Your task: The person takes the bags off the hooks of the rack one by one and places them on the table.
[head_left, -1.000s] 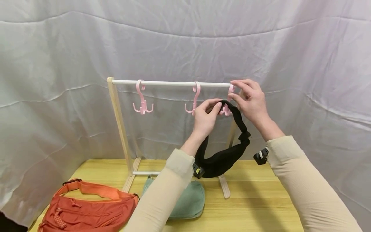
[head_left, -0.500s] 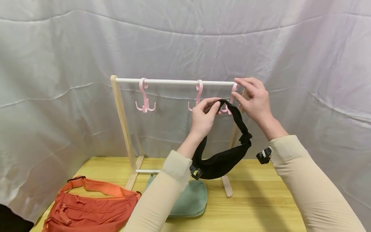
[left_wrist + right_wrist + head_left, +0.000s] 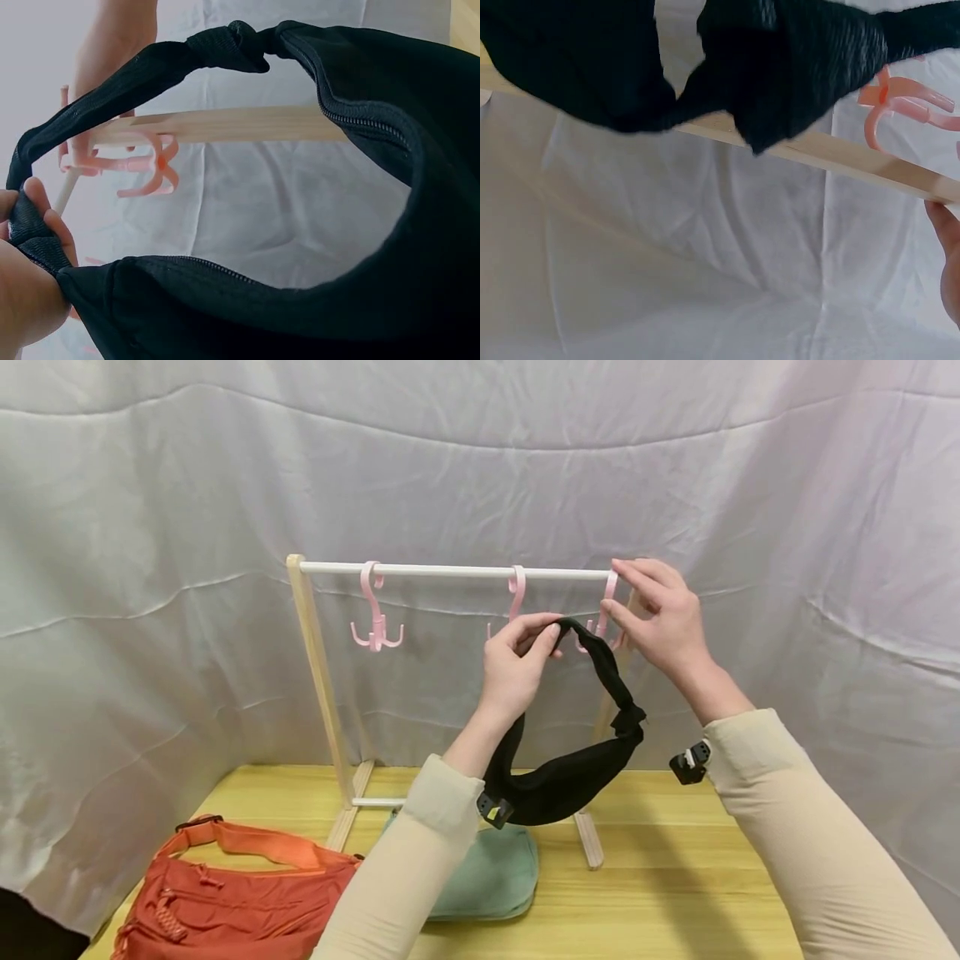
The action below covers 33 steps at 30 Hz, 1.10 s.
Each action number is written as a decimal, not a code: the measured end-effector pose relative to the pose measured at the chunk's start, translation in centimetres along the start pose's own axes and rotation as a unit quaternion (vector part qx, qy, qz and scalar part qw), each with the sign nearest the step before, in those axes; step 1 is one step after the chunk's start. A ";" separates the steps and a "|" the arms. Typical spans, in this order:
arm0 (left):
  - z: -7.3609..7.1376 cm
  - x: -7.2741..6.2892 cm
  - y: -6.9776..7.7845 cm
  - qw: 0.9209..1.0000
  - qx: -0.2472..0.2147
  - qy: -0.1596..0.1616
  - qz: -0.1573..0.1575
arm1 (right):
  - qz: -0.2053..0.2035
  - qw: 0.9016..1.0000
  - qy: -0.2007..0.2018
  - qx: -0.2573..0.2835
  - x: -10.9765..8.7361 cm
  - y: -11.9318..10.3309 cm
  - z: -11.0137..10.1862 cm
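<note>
My left hand (image 3: 512, 670) pinches the strap of a black shoulder bag (image 3: 567, 787) between thumb and fingers. The bag hangs below it with its strap looped wide and a knot (image 3: 229, 46) in the strap. In the left wrist view the zipper (image 3: 367, 124) along its opening shows. My right hand (image 3: 663, 614) holds the rightmost pink hook (image 3: 602, 625) between thumb and fingers, its fingertips at the top where it hangs on the white rod (image 3: 442, 571). The strap's top is just left of this hook's prongs, apart from them in the left wrist view.
A left pink hook (image 3: 373, 606) and a middle one (image 3: 517, 592), partly behind my left hand, hang on the rod. The rack's wooden post (image 3: 321, 681) stands at left. A red-orange waist bag (image 3: 247, 906) and a green pouch (image 3: 498, 877) lie on the wooden table (image 3: 637, 893).
My left hand has drawn the black bag slightly left, away from the right hook. My right hand and that hook have shifted a little right along the rod, and the hook's prongs have turned.
</note>
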<state>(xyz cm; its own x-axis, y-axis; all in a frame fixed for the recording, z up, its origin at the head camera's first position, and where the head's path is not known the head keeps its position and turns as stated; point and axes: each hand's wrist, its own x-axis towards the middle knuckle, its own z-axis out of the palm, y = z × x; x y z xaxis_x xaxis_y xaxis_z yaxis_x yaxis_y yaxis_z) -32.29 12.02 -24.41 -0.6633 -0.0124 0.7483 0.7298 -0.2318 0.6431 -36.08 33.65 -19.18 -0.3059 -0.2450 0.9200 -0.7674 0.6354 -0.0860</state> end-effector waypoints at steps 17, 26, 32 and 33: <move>-0.9 -0.3 0.6 1.000 0.017 -0.002 0.021 | 0.086 0.995 -0.043 -0.010 -0.9 -0.3 -1.5; -1.5 -0.5 0.7 1.000 0.011 0.006 0.022 | 0.073 0.997 -0.028 -0.002 -2.9 -0.6 -1.4; -1.7 -0.7 0.6 1.000 0.008 0.011 0.020 | 0.065 0.998 -0.022 -0.004 -4.5 -0.6 -1.4; -1.7 -0.7 0.6 1.000 0.009 0.012 0.019 | 0.066 0.998 -0.023 -0.005 -4.8 -0.6 -1.4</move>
<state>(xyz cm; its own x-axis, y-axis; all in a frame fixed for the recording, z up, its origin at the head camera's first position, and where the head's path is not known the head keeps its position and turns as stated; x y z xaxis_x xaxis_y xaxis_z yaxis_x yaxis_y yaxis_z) -31.67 10.19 -24.84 -0.6394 -0.0439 0.7677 0.7566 -0.2139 0.6179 -33.32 35.47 -23.03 -0.4300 -0.1923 0.8821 -0.7134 0.6712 -0.2015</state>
